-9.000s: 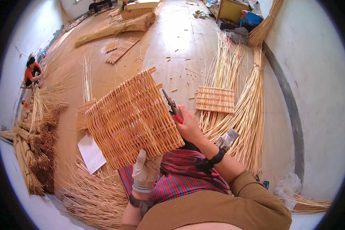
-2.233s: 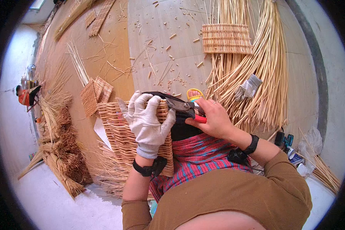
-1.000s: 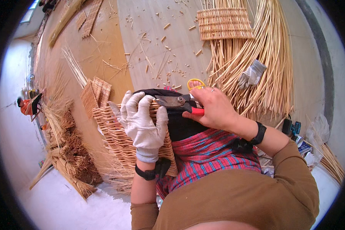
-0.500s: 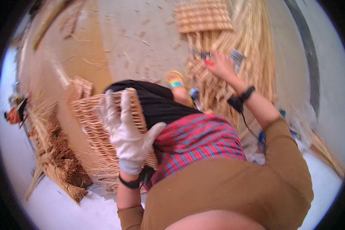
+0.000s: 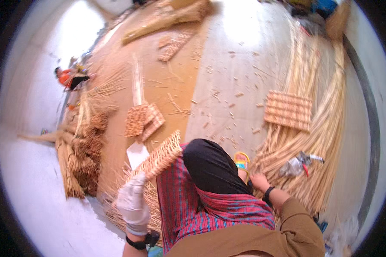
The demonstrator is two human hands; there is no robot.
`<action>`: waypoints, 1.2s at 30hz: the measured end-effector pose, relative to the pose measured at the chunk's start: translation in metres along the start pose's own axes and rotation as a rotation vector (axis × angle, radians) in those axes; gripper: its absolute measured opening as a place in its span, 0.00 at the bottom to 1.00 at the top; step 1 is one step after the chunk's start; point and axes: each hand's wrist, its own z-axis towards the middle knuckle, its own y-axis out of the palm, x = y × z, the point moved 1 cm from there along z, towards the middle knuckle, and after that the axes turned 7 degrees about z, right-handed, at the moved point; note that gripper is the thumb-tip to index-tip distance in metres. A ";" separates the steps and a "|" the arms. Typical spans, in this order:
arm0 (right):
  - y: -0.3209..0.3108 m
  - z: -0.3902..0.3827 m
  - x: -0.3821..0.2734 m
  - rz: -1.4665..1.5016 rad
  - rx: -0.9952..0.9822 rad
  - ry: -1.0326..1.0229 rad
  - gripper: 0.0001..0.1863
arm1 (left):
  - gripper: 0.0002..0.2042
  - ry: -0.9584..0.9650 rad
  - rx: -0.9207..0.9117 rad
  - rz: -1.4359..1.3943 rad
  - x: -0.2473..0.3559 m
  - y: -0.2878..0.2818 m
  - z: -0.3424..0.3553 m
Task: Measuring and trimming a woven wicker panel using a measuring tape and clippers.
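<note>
My left hand [image 5: 134,203], in a white glove, is closed on the near end of a woven wicker panel [image 5: 161,156]. The panel is tilted nearly edge-on beside my left knee, with loose strand ends hanging near the glove. My bare right hand [image 5: 258,182] is low by my sandalled foot, at the near ends of a spread of pale straw-like strips [image 5: 330,115]. Its fingers look drawn together; what they may hold is too small to make out. On those strips, away from the hand, lie red-handled cutters [image 5: 305,165] beside a crumpled grey-clear wrapper [image 5: 291,167].
A finished-looking woven panel [image 5: 288,110] rests across the strips. Two small woven pieces [image 5: 143,121] lie left of centre on the floor. Bundled stalks [image 5: 79,154] stand along the left wall, where a person in orange [image 5: 66,78] sits farther off. Cut scraps [image 5: 231,105] litter the floor.
The view has swung round. My left hand went from lying spread on the panel to gripping its end, tilting it up. My right hand let go of the cutters and moved nearer my foot.
</note>
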 end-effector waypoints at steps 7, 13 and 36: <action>0.005 0.012 -0.008 -0.133 -0.018 -0.099 0.08 | 0.27 -0.193 0.176 -0.047 -0.034 -0.089 0.035; -0.043 0.004 0.000 0.323 -0.016 0.100 0.11 | 0.31 0.103 -0.445 -0.805 -0.052 0.027 0.056; -0.391 0.025 -0.278 0.328 0.127 -0.502 0.22 | 0.09 -0.692 -0.553 -1.854 0.004 0.081 -0.041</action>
